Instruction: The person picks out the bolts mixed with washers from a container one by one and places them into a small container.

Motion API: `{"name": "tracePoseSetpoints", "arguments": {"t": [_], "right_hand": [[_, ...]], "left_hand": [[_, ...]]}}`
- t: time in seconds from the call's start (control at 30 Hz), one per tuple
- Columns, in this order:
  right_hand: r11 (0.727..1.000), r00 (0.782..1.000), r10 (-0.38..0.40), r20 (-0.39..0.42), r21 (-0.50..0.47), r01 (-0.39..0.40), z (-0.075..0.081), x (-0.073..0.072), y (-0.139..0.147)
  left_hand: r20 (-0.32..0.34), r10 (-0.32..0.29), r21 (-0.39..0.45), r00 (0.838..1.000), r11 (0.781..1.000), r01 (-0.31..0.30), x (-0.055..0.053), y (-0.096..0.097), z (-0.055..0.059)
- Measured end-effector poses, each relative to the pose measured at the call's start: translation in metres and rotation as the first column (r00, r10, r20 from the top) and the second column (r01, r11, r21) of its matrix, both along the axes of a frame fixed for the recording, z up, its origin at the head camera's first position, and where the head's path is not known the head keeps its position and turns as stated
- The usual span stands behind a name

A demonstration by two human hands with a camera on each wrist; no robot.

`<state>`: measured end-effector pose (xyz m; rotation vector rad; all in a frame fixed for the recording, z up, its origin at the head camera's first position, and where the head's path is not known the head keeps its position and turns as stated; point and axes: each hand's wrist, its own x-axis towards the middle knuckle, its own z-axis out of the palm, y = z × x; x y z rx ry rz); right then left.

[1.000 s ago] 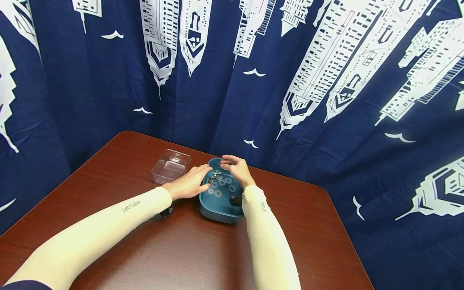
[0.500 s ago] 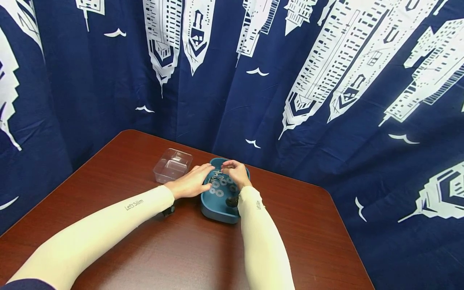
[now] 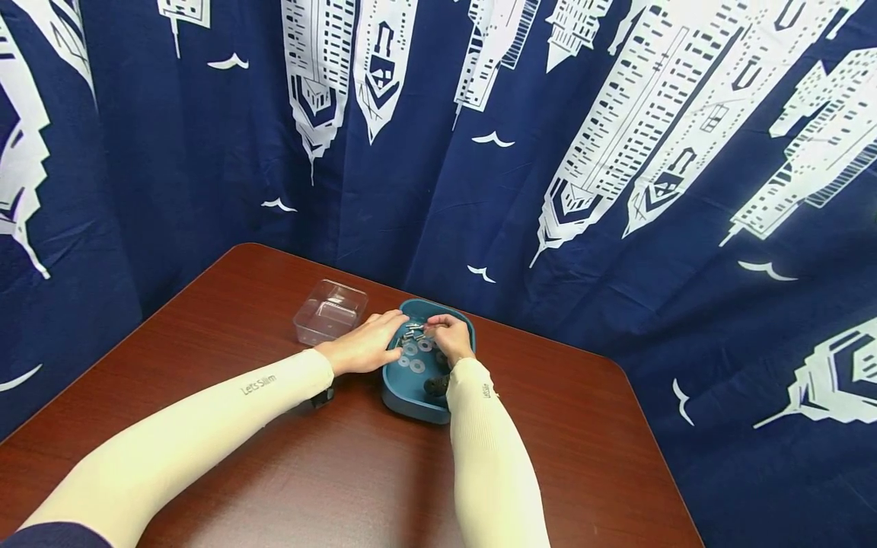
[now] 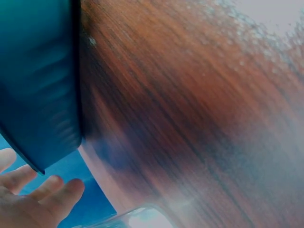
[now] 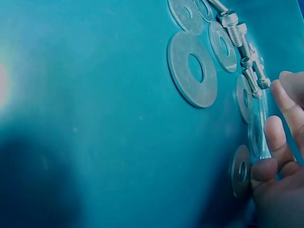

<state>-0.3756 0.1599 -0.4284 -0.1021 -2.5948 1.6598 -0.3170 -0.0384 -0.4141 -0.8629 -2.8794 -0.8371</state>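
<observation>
A blue plastic bin holds several flat washers and a small cluster of metal socket-head screws. My left hand rests at the bin's left rim, fingers extended; its fingertips show past the bin's wall in the left wrist view. Inside the bin, my right hand is low beside the screws, fingers bent. In the right wrist view its thumb and forefinger tips are right at one screw's end. A narrow transparent strip lies by the other fingers.
A clear plastic container stands left of the bin on the brown wooden table. Behind the table hangs a dark blue curtain with white printed buildings. A dark object shows by the right wrist, over the bin's near end.
My right hand has moved down into the bin toward the screws, and its fingers have bent more. The left hand keeps its place at the rim. The head view has shifted slightly.
</observation>
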Motion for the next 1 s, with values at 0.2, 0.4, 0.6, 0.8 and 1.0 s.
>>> {"name": "tracePoseSetpoints", "arguments": {"t": [0.2, 0.4, 0.6, 0.8, 1.0], "right_hand": [[0.999, 0.999, -0.042, 0.033, -0.011, 0.042, -0.0053, -0.0009, 0.0005], [0.997, 0.993, -0.072, 0.09, 0.012, 0.071, -0.006, -0.0011, 0.0011], [0.998, 0.989, -0.067, 0.13, 0.016, 0.066, -0.0072, -0.0024, 0.0021], [0.996, 0.99, -0.075, 0.12, 0.055, 0.068, -0.0097, -0.0033, 0.0009], [0.995, 0.995, -0.06, 0.077, 0.079, 0.054, -0.0107, -0.0032, -0.004]], "left_hand": [[-0.025, -0.004, -0.003, 1.0, 1.0, 0.004, -0.0003, 0.0005, 0.0], [-0.028, -0.002, -0.014, 1.0, 1.0, 0.002, -0.0012, 0.0005, -0.0006], [-0.023, -0.004, -0.012, 1.0, 1.0, 0.004, -0.0009, 0.0003, 0.0], [0.002, -0.001, -0.02, 1.0, 1.0, 0.001, -0.0013, -0.0003, 0.0004], [-0.005, -0.007, -0.014, 1.0, 1.0, 0.007, -0.0016, -0.0024, 0.0008]]}}
